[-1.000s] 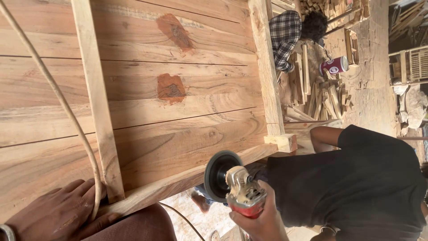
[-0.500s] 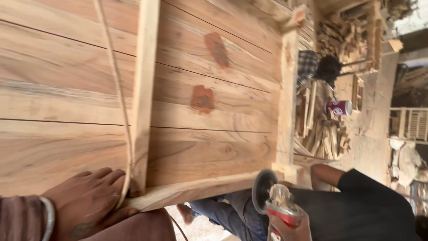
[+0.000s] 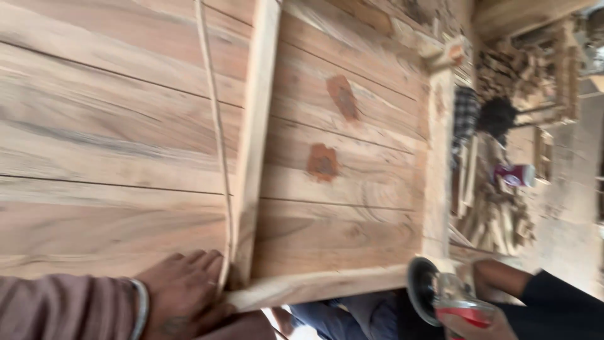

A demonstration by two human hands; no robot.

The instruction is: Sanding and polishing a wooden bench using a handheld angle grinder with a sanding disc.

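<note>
Resting flat, fingers together, the left hand [image 3: 182, 289] steadies the plank panel [image 3: 157, 145] near its batten [image 3: 255, 145]. At near right, the right hand [image 3: 472, 324], seemingly clamped, carries an angle grinder [image 3: 434, 291] toward the panel's edge; sanding needs disc contact.

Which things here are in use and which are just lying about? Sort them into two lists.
In use:
- wooden panel, left hand resting on it
- cross batten beside that hand
- cord running over the panel
- angle grinder, held by right hand at the panel's corner

Lying about:
- red can
- pile of wood offcuts
</note>
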